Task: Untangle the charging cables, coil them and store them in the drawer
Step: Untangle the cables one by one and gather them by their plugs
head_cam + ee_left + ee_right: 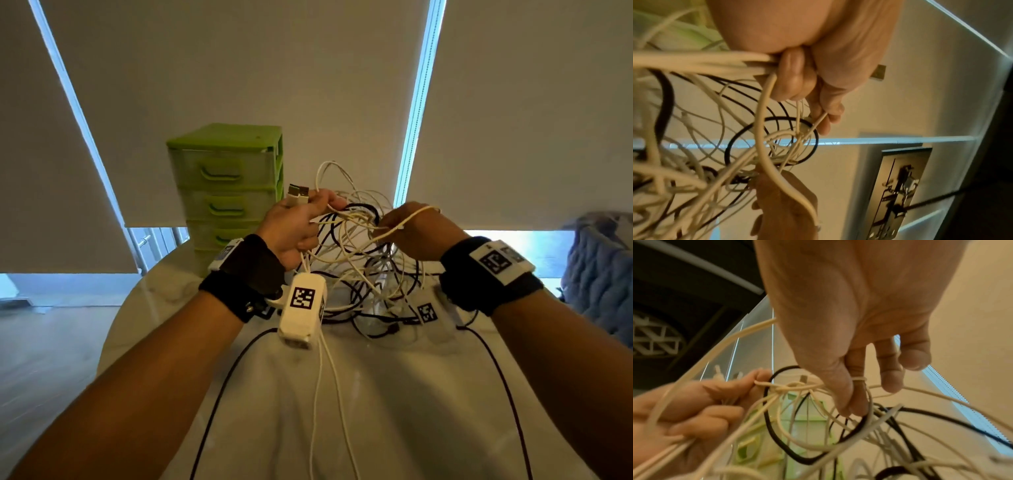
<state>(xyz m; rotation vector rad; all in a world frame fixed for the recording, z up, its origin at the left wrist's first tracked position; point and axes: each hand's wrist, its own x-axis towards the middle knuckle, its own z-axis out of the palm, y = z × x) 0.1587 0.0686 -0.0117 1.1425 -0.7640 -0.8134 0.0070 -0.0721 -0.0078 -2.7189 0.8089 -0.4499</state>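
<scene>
Centre frame: left hand (294, 228) clenches gathered white strands and USB plugs (297, 195), anchoring the cable tangle (363, 260) above the bench (394, 394); right hand (416, 231) pinches one white strand, teasing it free. Closed green drawer unit (226, 185), upper left.

Tangled white and black charging cables (359, 260) beside closed green drawers (226, 192).

- A home, most likely a living room or bedroom.
- Roller blinds (239, 68) cover tall windows.
- A chunky knitted blanket (603, 274) lies at the right.
- A framed picture (898, 191) hangs on the wall.
- A round marble-look worktop (394, 394) carries a small green plastic drawer unit (226, 185).
</scene>
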